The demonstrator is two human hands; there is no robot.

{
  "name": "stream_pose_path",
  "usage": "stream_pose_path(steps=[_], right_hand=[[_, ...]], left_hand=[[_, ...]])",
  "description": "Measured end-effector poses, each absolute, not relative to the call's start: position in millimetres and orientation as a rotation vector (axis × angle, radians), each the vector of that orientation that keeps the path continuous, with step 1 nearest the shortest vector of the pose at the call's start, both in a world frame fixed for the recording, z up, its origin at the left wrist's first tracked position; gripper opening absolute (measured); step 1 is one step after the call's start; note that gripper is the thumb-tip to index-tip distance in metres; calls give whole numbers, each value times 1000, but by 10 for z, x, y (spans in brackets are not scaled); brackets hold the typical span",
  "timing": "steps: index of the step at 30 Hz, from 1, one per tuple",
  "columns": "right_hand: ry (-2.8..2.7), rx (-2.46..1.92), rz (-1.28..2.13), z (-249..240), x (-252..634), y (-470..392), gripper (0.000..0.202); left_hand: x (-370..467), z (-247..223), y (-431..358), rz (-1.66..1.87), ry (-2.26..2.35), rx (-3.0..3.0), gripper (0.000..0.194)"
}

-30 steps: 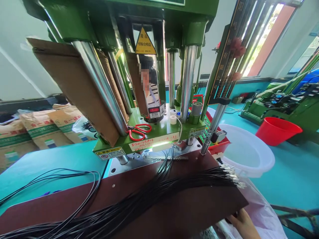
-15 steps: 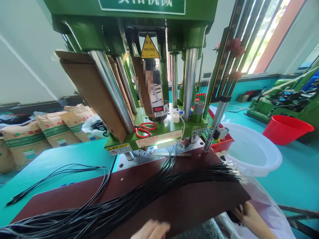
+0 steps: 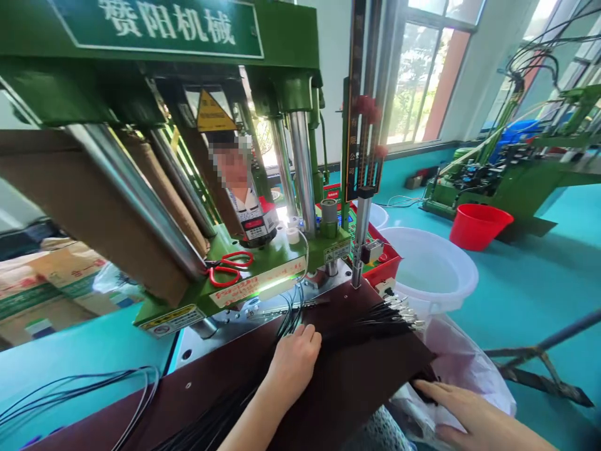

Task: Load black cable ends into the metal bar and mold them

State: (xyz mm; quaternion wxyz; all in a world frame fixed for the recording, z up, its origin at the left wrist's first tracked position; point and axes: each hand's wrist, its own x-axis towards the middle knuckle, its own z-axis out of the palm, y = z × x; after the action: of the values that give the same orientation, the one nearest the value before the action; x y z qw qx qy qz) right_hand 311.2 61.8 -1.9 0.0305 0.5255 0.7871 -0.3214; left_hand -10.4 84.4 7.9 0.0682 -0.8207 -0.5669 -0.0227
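Observation:
My left hand (image 3: 295, 357) is closed over the bundle of black cables (image 3: 220, 401), which lies across the dark red board (image 3: 357, 369); its curled fingers are around cables near the machine's lower plate. Thin black cables (image 3: 292, 313) run from beneath the fingers to that plate. The silver cable ends (image 3: 399, 312) lie at the board's right corner. At the lower right, my right hand (image 3: 446, 401) reaches to the board's right edge, its fingertips by a dark object (image 3: 425, 389). What its fingers hold, if anything, is hidden.
A green press machine (image 3: 282, 250) stands ahead, with red-handled scissors (image 3: 230, 269) on its base. White plastic (image 3: 474, 369) hangs right of the board, below a white tub (image 3: 432, 266). A red bucket (image 3: 479, 225) stands farther right. More cables (image 3: 84, 388) lie on the left table.
The view has turned to the right. My left hand has moved forward from the board's near edge onto the cables. My right hand remains by the board's right edge, more of it showing.

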Motion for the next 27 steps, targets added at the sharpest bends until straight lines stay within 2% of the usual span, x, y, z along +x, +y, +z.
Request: stream_pose_path(steps=[6, 10, 13, 15, 17, 22, 27], right_hand=[[2670, 1347, -1614, 370, 2587, 610, 38], [2375, 1038, -2587, 192, 2035, 663, 26], [1860, 709, -3276, 66, 1680, 736, 34], [1603, 554, -3553, 90, 1540, 814, 41], [1481, 541, -3717, 187, 1495, 914, 41], [1202, 818, -4155, 401, 1682, 1165, 38], [1338, 981, -4146, 432, 1936, 1304, 32]], left_hand=[[-238, 150, 721, -446, -1520, -2166, 17], [-300, 234, 659, -651, -1402, -2101, 20], [-309, 337, 630, -743, -1371, -2074, 19], [-297, 380, 619, -769, -1390, -2076, 18], [-278, 375, 614, -803, -1403, -2095, 16], [-225, 220, 614, -960, -1483, -2344, 14], [-88, 88, 607, -1001, -1865, -2959, 21]])
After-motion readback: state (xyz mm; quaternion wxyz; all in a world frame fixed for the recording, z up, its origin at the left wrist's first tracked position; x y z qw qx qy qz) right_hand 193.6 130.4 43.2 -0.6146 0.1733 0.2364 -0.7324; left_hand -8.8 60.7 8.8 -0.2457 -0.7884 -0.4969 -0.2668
